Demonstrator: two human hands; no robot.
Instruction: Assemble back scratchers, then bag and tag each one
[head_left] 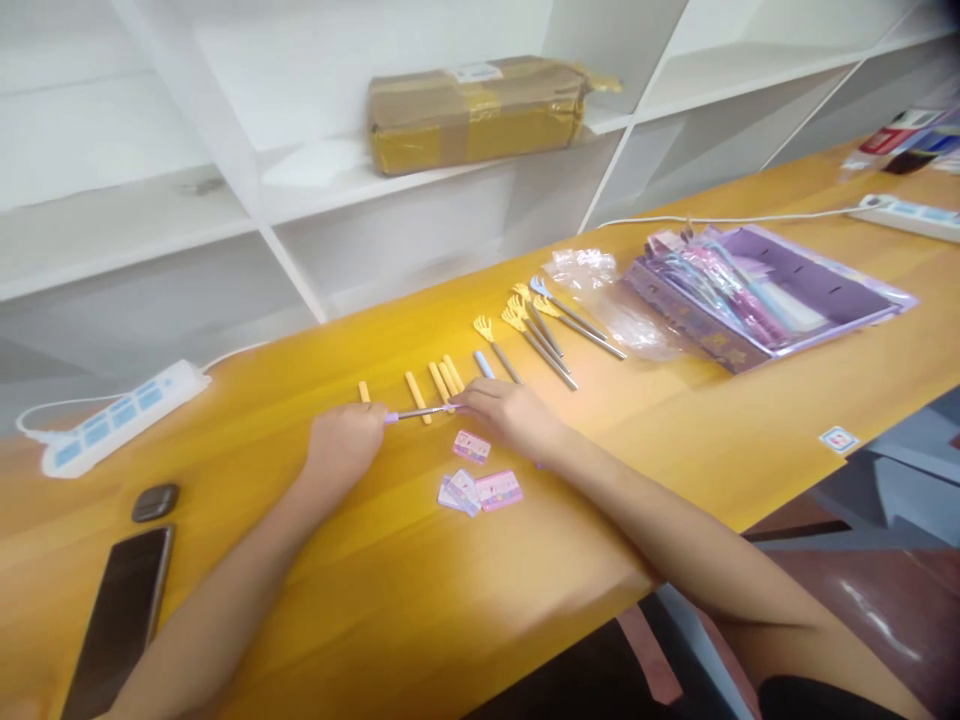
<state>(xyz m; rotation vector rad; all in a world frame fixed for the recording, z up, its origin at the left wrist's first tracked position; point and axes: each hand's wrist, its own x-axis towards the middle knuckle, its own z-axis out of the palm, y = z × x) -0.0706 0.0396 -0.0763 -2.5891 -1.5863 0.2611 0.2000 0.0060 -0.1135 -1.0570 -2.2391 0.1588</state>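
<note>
A thin metal rod [414, 412] with a purple end stretches between my two hands above the table. My left hand [346, 440] is closed round the rod's purple end. My right hand [514, 418] has its fingers together at the other end of the rod. Just behind the hands lie several yellow sticks [418, 397] and a blue stick [484, 364]. Farther right are several metal rods with yellow hand-shaped heads [484, 328] and one with a blue head [540, 287]. Small pink cards [499, 490] and purple cards [459, 492] lie in front of my hands.
A purple box [817, 275] with wrapped items stands at the right, beside clear plastic bags [637, 325]. Power strips [124, 418] lie at both sides. A phone [124, 610] and a dark case [155, 502] are at left. A taped carton [480, 115] sits on the shelf.
</note>
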